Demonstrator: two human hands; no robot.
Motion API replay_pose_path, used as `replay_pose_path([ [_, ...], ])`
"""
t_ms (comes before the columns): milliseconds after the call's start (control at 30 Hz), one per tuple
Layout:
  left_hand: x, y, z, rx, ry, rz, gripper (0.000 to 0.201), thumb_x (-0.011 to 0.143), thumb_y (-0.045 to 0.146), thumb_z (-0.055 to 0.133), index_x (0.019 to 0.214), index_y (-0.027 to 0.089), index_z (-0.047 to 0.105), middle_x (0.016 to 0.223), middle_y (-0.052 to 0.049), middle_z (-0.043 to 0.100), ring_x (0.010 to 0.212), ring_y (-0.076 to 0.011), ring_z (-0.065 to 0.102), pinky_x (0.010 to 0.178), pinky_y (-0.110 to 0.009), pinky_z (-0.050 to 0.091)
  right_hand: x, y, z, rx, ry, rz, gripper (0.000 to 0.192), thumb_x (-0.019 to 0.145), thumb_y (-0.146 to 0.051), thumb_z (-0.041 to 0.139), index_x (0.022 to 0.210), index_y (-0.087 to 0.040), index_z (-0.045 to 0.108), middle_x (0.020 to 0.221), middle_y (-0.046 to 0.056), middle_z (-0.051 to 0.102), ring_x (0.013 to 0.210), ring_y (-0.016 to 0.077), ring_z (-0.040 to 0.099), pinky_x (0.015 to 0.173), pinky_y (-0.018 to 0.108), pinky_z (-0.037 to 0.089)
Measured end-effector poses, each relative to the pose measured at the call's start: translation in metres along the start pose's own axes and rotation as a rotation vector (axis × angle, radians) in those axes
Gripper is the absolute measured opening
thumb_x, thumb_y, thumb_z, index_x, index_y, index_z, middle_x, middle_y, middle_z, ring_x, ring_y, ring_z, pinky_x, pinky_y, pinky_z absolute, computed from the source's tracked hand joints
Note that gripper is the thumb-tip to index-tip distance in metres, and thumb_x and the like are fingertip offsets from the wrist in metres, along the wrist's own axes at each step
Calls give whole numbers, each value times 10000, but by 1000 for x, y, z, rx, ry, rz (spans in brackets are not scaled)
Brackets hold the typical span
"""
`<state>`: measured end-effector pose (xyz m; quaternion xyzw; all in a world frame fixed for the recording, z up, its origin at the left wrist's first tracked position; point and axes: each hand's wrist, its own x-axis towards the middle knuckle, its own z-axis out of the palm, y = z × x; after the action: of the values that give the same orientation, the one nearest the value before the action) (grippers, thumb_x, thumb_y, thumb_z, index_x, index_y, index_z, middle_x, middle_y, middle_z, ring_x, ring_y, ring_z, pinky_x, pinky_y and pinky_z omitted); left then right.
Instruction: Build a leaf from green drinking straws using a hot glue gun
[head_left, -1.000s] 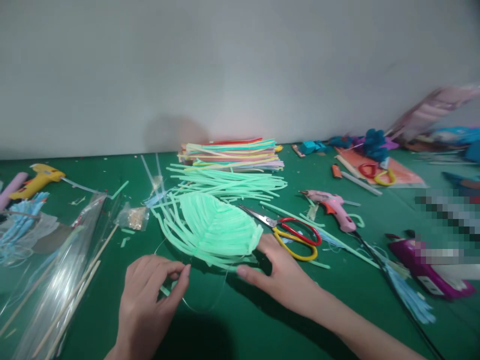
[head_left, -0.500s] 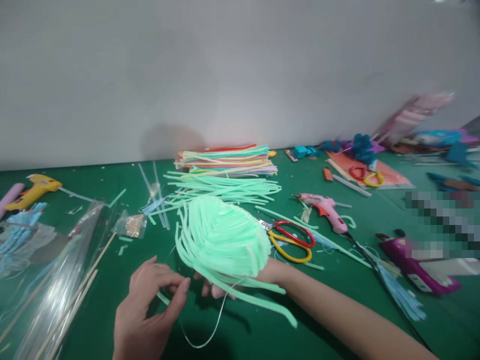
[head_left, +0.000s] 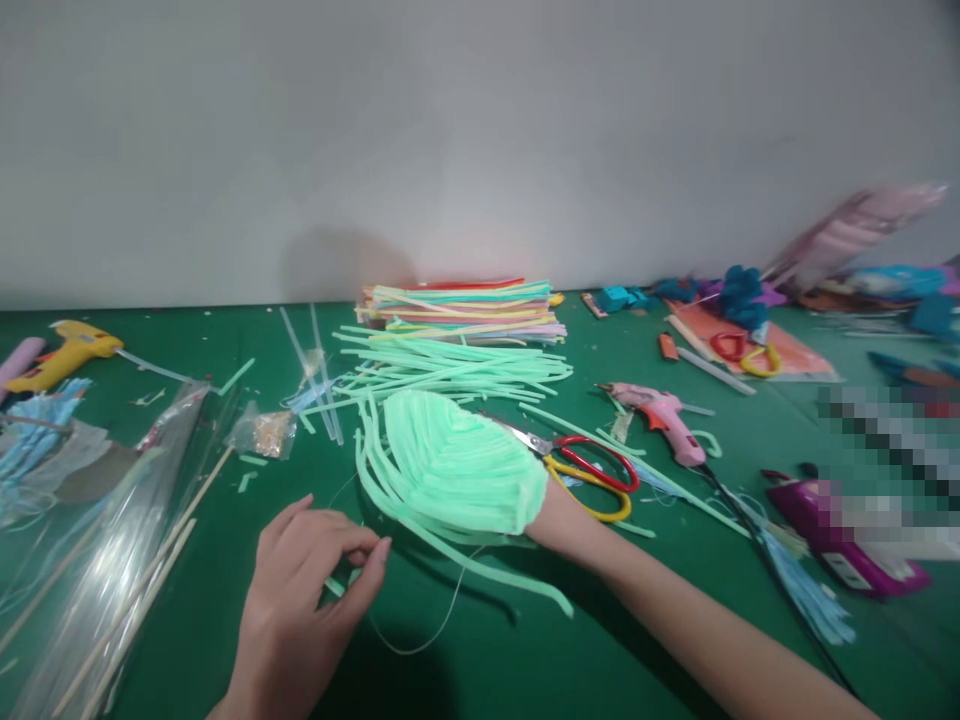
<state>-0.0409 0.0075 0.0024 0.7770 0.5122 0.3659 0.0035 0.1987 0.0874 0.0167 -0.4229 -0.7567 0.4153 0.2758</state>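
Note:
A leaf-shaped piece of mint-green pipe cleaners (head_left: 457,465) is held above the table, its rows meeting along a slanted middle line. Several loose ends curl off its left and lower side. My right forearm (head_left: 622,565) reaches in under its right edge, and the leaf hides my right hand. To the left, my left hand (head_left: 311,580) is closed, thumb and forefinger pinched together. A thin white thread (head_left: 409,652) loops from beside that pinch to the leaf's underside. Red-and-yellow-handled scissors (head_left: 592,475) lie just right of the leaf.
Mint pipe cleaners (head_left: 450,365) and a multicoloured bundle (head_left: 465,310) lie near the wall. A pink glue gun (head_left: 664,420) and a purple tool (head_left: 844,535) are at right. Left are a yellow glue gun (head_left: 67,358), wooden sticks (head_left: 154,600) and a small packet (head_left: 266,435).
The leaf has tilted flatter and turned, and the right fingertips seen below it are now hidden. My left hand stays pinched, shifted slightly right. The view has shifted a little.

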Motion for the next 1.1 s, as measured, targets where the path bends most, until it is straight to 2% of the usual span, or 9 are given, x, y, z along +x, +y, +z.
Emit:
replay_pose_path([
  [67,-1,-3,0,37,-55,21,130,838,132,664,832,229,577,705,22,610,724,-175,606,968,-507,413,-6,7,-7,74,-10,72,335,931,-334,525,1202,-215,682,1158,68,725,1070,257,676,927,412,554],
  [133,-2,-5,1,68,-105,27,120,844,143,658,825,229,577,713,23,611,723,-172,604,974,-500,405,-16,13,-13,0,53,167,365,950,-309,477,1249,-187,647,1243,89,686,1139,270,648,979,447,521],
  [233,-6,-9,4,110,-170,32,97,855,175,643,799,227,583,716,20,612,720,-176,603,973,-484,400,-35,15,-17,-133,180,239,382,974,-289,426,1294,-173,598,1222,101,696,1120,253,663,971,440,526],
  [300,-10,-12,6,130,-214,24,103,864,190,622,774,225,588,716,13,616,722,-184,604,968,-472,404,-46,13,-17,-188,240,193,342,973,-276,442,1261,-200,610,1178,82,715,1077,230,680,936,401,545],
  [433,-17,-14,9,159,-254,0,87,892,225,589,811,223,621,783,-14,656,766,-206,627,977,-478,413,-59,6,-15,-321,272,-41,228,954,-204,503,1109,-242,666,1113,60,713,1045,207,662,940,380,528],
  [567,-15,-4,7,201,-241,70,196,925,308,559,1068,207,647,1017,-78,706,954,-259,659,1054,-516,375,-63,6,-13,-414,151,-163,248,951,-205,535,1176,-233,635,1155,92,663,1067,224,608,953,423,504],
  [733,-2,20,21,230,-419,374,520,963,419,482,1405,144,471,1434,-83,562,1321,-244,502,1126,-409,319,-57,15,-12,-441,14,-167,242,957,-212,542,1186,-195,621,1123,106,653,1055,224,581,934,411,497],
  [867,1,27,40,270,-496,465,724,912,588,486,1473,138,393,1517,-72,457,1358,-255,465,1129,-428,317,-49,22,-19,-352,-121,-156,180,962,-218,548,1112,-190,643,1036,81,669,984,188,609,874,329,502],
  [1100,-3,23,46,274,-520,488,828,873,689,446,1493,147,368,1555,-66,386,1413,-253,386,1217,-415,90,-23,16,-33,-312,-350,-148,114,920,-165,610,1007,-167,684,934,45,697,854,153,647,765,243,459],
])
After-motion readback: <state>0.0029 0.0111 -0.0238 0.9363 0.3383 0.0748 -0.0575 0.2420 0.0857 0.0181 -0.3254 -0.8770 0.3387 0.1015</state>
